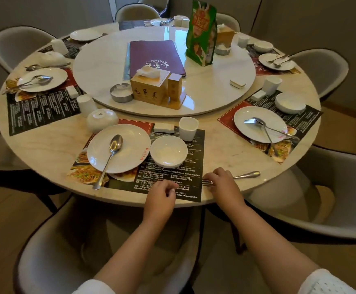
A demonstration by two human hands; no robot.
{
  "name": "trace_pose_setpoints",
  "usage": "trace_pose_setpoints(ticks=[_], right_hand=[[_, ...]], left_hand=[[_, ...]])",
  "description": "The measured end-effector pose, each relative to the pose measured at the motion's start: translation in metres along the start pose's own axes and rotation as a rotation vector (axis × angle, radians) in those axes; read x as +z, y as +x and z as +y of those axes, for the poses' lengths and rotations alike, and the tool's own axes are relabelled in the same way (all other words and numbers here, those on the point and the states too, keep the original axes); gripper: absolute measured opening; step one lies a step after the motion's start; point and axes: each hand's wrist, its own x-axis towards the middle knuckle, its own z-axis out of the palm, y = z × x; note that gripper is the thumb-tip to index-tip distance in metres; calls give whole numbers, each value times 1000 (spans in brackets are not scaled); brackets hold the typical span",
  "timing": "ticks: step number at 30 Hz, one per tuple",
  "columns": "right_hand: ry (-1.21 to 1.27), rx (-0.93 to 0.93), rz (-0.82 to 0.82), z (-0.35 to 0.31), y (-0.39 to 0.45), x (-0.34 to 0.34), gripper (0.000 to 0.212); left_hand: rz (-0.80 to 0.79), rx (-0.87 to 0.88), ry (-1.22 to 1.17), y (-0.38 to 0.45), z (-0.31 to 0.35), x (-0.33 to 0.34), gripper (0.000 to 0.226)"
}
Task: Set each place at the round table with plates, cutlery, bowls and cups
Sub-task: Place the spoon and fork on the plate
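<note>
At the near place a white plate lies on a dark placemat, with a spoon resting across it. A small white bowl sits right of the plate, and a white cup stands behind it. My right hand grips a fork lying at the table's near edge; its tines poke out to the left of my fingers. My left hand hovers over the placemat with fingers loosely curled, holding nothing.
A round marble table carries a lazy Susan with a purple menu, tissue box, ashtray and green bag. Other places hold plates with cutlery. An upturned bowl sits left. Grey chairs ring the table.
</note>
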Motion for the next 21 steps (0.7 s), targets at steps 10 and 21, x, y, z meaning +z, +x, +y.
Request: trace_pose_setpoints(ticks=[10,21], right_hand=[[100,-347,-5,-23,30,-39,13],[721,-229,151,-125,53,-49,7]], left_hand=[[-68,-53,-185,1,21,2,23],[-122,-58,-413,12,8,-45,22]])
